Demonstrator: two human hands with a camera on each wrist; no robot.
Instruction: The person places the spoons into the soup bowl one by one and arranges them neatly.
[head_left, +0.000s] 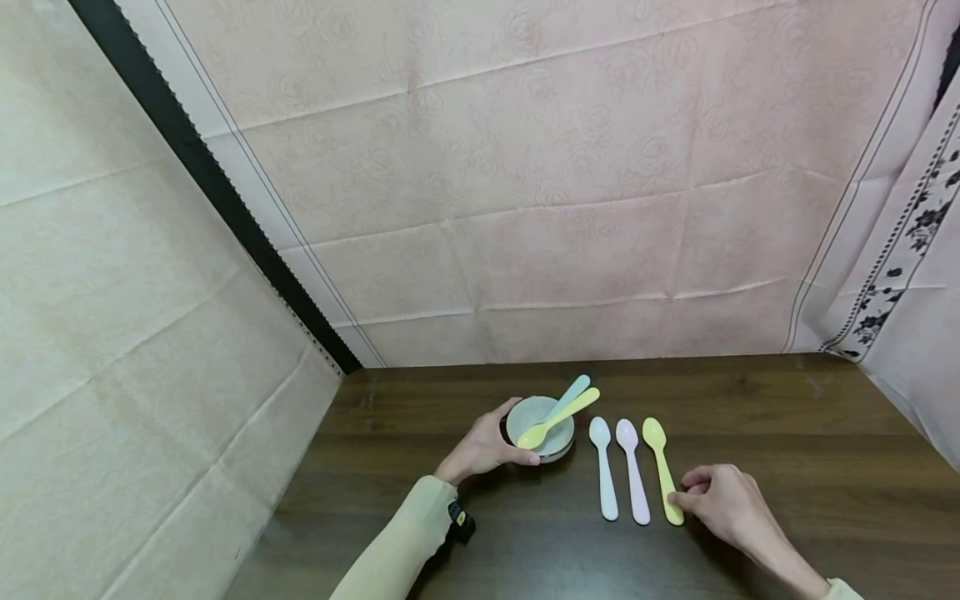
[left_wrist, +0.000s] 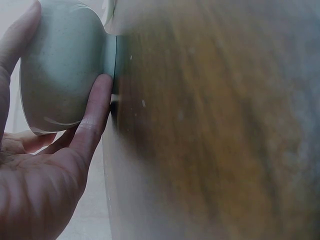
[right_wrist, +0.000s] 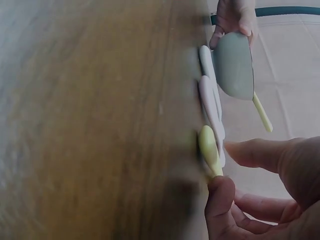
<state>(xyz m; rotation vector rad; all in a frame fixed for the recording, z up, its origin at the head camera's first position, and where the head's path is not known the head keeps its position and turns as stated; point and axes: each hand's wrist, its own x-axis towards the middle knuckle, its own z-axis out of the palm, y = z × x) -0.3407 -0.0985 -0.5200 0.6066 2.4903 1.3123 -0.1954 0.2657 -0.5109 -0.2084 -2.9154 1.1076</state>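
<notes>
My left hand (head_left: 487, 443) grips a pale green bowl (left_wrist: 65, 65) from its left side, with one finger along its lower side by the foot. The bowl's foot is right at the table surface. A yellow spoon (head_left: 558, 419) and a light blue spoon (head_left: 576, 387) lean in the bowl, handles past the rim toward the back right. At the lower end of another yellow spoon (head_left: 663, 471), lying on the table, is my right hand (head_left: 723, 500). Its index fingertip overlaps the handle end in the right wrist view, with the thumb apart from it.
Left of that yellow spoon lie a lavender spoon (head_left: 633, 472) and a pale blue spoon (head_left: 603, 468), side by side with handles toward me. The dark wooden table (head_left: 555, 558) ends at a pale cloth wall (head_left: 562, 208) behind. Another cloth (head_left: 150, 333) hangs on the left.
</notes>
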